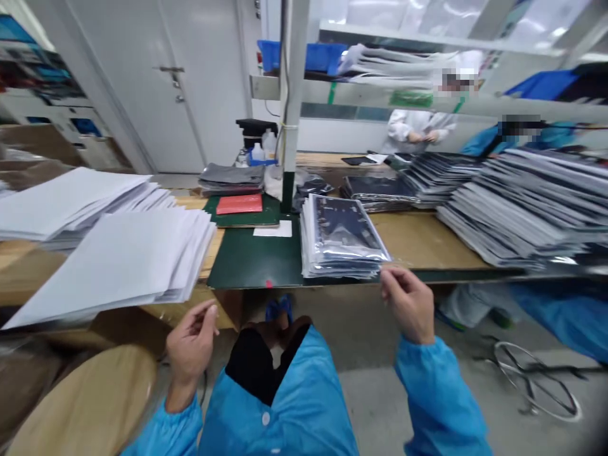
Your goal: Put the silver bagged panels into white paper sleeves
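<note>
Your right grip (408,304) pinches at near-right corner of bagged stack (339,237); can't tell if film's caught. Prob. slick, floppy, light: take by corner. Left grip (192,339) loose, empty.

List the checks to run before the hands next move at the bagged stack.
1. Right hand at near corner of the bagged stack: ok.
2. Its grip on that corner: cannot tell.
3. Left hand free: ok, nothing seen in it.
4. Green mat bare beside the stack: ok.
5. White paper pile squared: not ok, sheets fanned.
6. Stack back from front edge of the table: not ok, close to it.
</note>
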The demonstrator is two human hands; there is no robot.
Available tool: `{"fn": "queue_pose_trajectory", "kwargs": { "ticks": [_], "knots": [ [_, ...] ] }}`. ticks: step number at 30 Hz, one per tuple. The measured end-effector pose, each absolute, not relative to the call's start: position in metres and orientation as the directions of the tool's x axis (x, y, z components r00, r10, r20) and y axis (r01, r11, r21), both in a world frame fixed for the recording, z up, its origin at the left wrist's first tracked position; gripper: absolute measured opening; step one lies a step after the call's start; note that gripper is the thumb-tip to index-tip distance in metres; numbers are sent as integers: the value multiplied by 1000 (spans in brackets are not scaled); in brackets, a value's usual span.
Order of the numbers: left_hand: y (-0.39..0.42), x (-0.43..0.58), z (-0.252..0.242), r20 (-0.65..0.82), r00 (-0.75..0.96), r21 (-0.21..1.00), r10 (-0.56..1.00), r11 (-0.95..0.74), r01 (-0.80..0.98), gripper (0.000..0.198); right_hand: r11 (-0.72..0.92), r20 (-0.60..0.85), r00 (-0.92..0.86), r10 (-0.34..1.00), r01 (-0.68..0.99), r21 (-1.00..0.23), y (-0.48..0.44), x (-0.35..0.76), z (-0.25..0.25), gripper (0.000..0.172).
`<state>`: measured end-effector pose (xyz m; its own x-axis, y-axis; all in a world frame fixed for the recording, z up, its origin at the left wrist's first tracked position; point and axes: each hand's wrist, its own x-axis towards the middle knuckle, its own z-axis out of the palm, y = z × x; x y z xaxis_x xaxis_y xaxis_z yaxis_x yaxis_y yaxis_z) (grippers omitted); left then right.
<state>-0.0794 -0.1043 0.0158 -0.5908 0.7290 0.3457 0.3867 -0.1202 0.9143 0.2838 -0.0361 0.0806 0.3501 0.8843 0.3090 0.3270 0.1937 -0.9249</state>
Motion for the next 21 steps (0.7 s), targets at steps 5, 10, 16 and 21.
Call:
{"fn": "queue_pose_trajectory", "kwargs": {
  "ticks": [5, 10, 16, 21],
  "knots": [
    [-78, -32, 10, 265, -186, 934, 946, -203, 295, 24, 117, 253, 305, 918, 403, -908, 10, 335, 107, 37],
    [-34, 14, 26, 326, 32, 923, 945, -326, 204, 24, -29, 49, 182, 982, 404, -914, 41, 346, 110, 31],
    [22, 46, 47, 233, 71, 966, 970, -239, 93, 34, -63, -3, 130, 992, 462, -885, 56, 345, 118, 27],
    [49, 58, 54, 187, 54, 972, 981, -193, 134, 32, -131, -56, 153, 987, 541, -831, 67, 344, 124, 25]
  ]
}}
